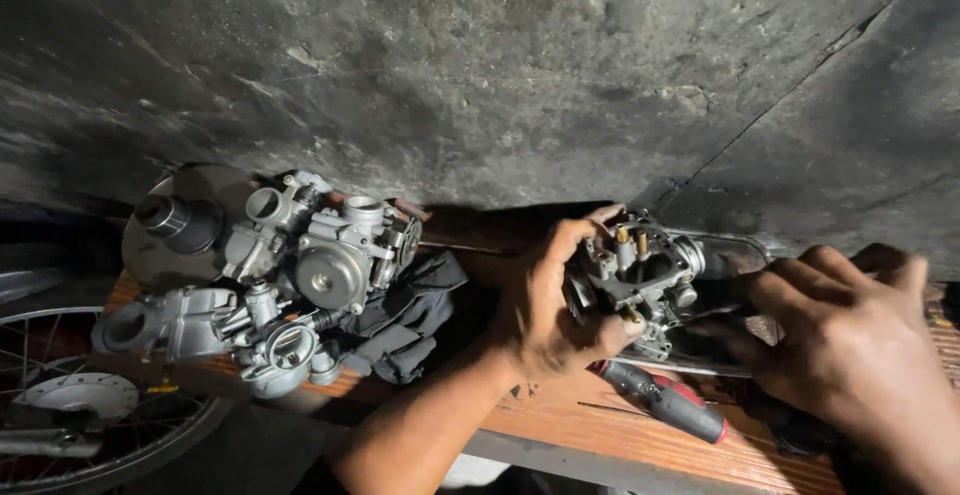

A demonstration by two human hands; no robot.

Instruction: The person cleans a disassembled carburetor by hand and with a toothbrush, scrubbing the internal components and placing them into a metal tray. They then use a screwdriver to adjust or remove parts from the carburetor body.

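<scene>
Head view looks down on two bare hands meeting over a grey metal carburetor (640,275). Left hand (545,305) has its grip clamped on the carburetor's near side: the fingertips curl over the top edge beside two small brass jets, and the thumb presses against the lower corner, so the part is held just above the desk, tilted with its open underside facing the camera. Right hand (850,340) comes in from the right with its fingers bent and bunched together toward the carburetor's right end, by the round throat; whether its grip is pinching anything cannot be told, since the fingertips sit in shadow.

Just below the carburetor, on the orange wooden desk (600,425), lies a screwdriver with a red and black handle (668,402), pointing up to the left. A thin metal rod runs along the desk behind the held part.

Further left, well apart from the hands, a dark rag (415,320) is crumpled on the desk. Beside it sits a cluster of other carburetors and metal castings (290,275), piled together and touching, with a round grey disc part (185,220) behind them. At the lower left a spoked wheel (80,395) shows beneath the desk edge. A rough, stained concrete wall (480,65) fills the upper part of the view.
</scene>
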